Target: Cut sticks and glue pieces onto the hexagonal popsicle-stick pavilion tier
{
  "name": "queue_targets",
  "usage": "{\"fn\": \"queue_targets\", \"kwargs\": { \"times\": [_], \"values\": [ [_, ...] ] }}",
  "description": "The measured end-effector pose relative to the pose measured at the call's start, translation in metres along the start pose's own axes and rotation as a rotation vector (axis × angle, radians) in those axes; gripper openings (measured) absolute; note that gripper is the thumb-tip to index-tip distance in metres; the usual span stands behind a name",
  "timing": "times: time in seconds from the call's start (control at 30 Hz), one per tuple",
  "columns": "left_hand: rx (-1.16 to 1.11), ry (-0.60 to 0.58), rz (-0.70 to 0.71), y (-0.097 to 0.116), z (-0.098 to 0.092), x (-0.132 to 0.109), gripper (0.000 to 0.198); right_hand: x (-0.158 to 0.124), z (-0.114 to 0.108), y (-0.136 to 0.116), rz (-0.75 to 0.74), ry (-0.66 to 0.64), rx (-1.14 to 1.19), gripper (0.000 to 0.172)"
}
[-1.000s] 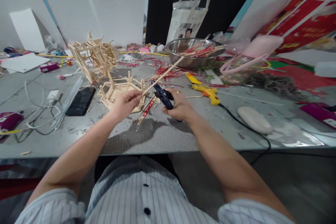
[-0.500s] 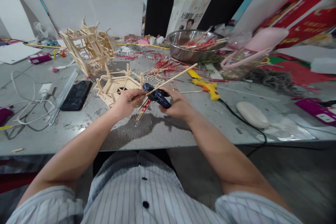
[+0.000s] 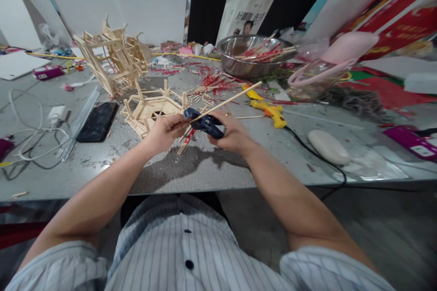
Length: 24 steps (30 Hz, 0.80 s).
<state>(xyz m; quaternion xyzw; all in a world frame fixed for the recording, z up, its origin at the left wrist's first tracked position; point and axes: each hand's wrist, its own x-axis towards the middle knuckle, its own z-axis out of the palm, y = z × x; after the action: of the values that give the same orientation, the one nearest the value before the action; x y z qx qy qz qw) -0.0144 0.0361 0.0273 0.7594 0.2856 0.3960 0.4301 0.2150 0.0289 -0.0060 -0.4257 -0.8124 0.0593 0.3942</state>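
My left hand (image 3: 165, 131) pinches the near end of a long wooden stick (image 3: 232, 97) that slants up to the right. My right hand (image 3: 230, 134) is wrapped round dark blue cutters (image 3: 205, 122), whose jaws sit at the stick close to my left fingers. Just behind my hands lies a flat hexagonal frame of wooden sticks (image 3: 153, 109). A taller stick-built model (image 3: 111, 57) stands farther back on the left. Short stick pieces with red ends (image 3: 187, 141) lie under my hands.
A yellow glue gun (image 3: 269, 111) with a black cord lies to the right, near a white oval object (image 3: 328, 147). A steel bowl (image 3: 251, 57) holds sticks. A black phone (image 3: 97, 121), a clear ruler (image 3: 80, 122) and a white charger cable (image 3: 30, 132) lie left.
The stick has dropped to a flatter angle and the cutters have swung left onto it near my left fingers. The view has shifted slightly; my hands stay in the same place.
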Motion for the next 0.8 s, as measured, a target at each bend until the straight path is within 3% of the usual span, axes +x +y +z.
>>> {"fn": "queue_targets", "kwargs": {
  "times": [0.8],
  "values": [
    [0.002, -0.028, -0.031, 0.0004, -0.0013, -0.0001, 0.028, -0.0004, -0.0043, -0.0021, 0.074, -0.094, -0.023, 0.053]
  ]
}}
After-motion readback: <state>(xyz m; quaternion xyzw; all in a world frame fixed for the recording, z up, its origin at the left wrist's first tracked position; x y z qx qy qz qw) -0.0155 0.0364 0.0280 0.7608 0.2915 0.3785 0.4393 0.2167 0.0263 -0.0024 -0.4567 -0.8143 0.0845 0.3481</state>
